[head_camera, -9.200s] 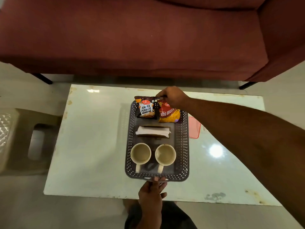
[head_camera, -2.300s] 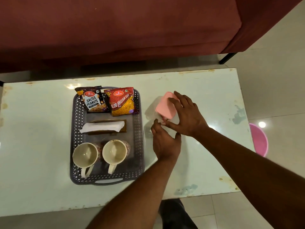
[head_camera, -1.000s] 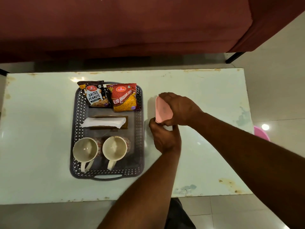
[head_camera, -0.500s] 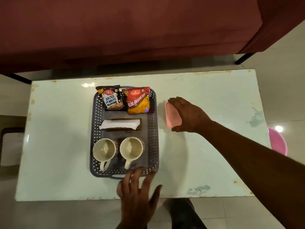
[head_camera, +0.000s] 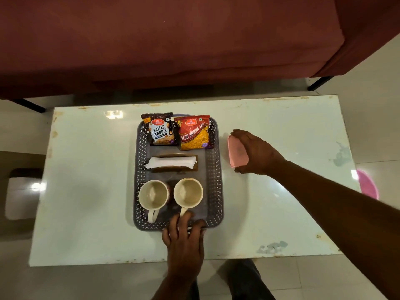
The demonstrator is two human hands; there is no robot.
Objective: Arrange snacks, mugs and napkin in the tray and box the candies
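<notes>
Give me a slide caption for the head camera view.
Left hand on loaded tray; right hand grips pink box beside it.

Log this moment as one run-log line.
left hand: on near rim of tray | right hand: gripping closed pink box on table, right of tray

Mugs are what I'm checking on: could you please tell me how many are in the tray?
2. The left mug and the right mug stand side by side at the near end of the tray. None seem hidden.
</notes>
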